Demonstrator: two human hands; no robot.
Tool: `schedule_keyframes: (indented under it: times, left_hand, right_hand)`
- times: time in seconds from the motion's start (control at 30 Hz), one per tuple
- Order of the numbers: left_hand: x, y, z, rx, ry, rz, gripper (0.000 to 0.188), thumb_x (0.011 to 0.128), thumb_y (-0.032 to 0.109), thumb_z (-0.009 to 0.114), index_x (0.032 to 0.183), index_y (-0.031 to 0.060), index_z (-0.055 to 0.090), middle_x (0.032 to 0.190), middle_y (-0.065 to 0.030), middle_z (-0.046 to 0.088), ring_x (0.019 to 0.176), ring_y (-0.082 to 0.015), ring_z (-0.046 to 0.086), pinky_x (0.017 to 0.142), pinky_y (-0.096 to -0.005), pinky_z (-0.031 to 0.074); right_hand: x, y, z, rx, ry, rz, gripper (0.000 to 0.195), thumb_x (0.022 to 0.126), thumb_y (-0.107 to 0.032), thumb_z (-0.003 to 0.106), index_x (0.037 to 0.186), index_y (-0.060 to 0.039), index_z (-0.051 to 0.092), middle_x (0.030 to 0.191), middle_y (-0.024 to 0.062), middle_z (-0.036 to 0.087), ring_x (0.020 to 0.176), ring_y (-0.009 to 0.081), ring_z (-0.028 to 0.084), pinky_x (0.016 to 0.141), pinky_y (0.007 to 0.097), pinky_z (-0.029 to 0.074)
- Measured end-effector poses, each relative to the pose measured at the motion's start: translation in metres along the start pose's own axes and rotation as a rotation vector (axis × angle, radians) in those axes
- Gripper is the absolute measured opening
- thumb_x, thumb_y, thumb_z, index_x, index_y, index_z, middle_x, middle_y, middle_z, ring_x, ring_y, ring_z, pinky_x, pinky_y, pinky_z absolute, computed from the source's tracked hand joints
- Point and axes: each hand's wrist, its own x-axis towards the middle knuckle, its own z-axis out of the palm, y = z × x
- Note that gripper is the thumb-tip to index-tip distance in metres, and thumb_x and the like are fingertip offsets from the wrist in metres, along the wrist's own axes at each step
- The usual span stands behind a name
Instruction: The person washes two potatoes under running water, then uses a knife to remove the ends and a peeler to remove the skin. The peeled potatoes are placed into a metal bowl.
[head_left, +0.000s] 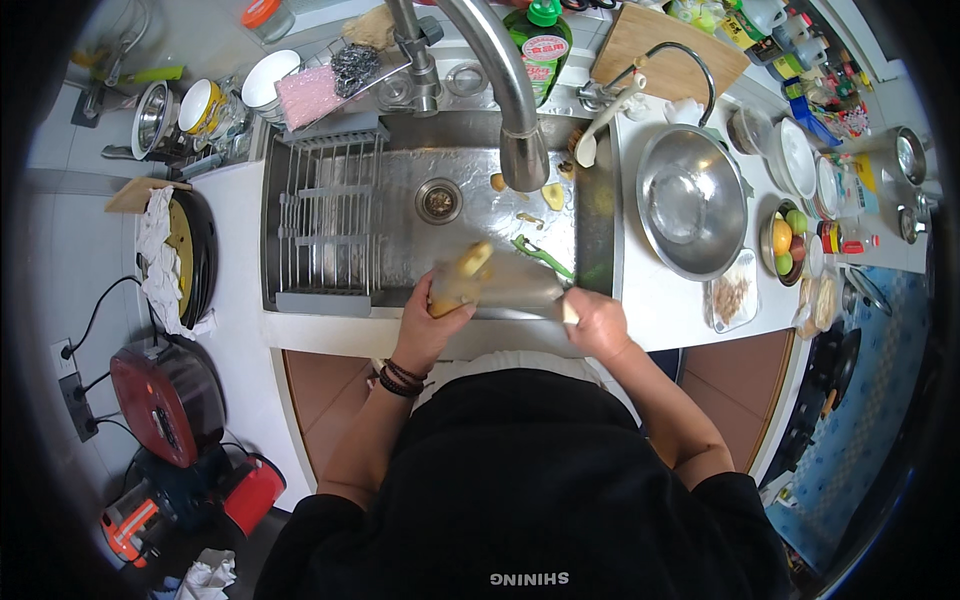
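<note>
Over the front edge of the sink, my left hand (437, 306) grips a yellow-brown root vegetable or tuber (448, 300), blurred by motion. My right hand (598, 321) is closed around the pale handle of a broad-bladed kitchen knife (517, 283). The blade, also blurred, reaches left to the vegetable. At its left end a pale yellow piece (475, 259) shows; whether it is still attached cannot be seen. Yellow scraps (553, 196) lie in the stainless steel sink (465, 166) beyond the knife, along with a slim green object (543, 256) of unclear kind.
A metal faucet (517, 112) overhangs the sink. A wire drying rack (330, 217) occupies its left side. To the right stand a large steel bowl (694, 202), a clear plastic tray (732, 292) of shredded food and a fruit bowl (784, 246). A green bottle (538, 52) stands behind.
</note>
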Motion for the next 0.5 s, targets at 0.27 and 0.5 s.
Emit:
schedule_keyframes:
  times: [0.27,0.5]
  left_hand:
    - [-0.005,0.008,0.006,-0.652,-0.029,-0.096,0.074,0.086,0.039,0.063,0.142,0.0042,0.029,0.143,-0.0100,0.035,0.127,-0.0210,0.041,0.106,-0.0370,0.035]
    - [-0.009,0.016,-0.004,-0.226,-0.085,-0.372,0.069,0.079,0.011,0.070,0.138,0.0021,0.035,0.126,-0.0093,0.051,0.115,-0.0171,0.051,0.098,-0.0295,0.041]
  right_hand:
    - [0.011,-0.040,-0.001,0.112,-0.029,-0.246,0.021,0.058,-0.008,0.063,0.076,-0.0093,0.053,0.069,0.0079,0.059,0.066,0.0259,0.063,0.058,0.0362,0.052]
    - [0.009,-0.008,0.011,0.006,0.123,-0.072,0.015,0.063,-0.005,0.063,0.075,-0.0099,0.055,0.068,0.0093,0.060,0.061,0.0277,0.062,0.055,0.0374,0.051]
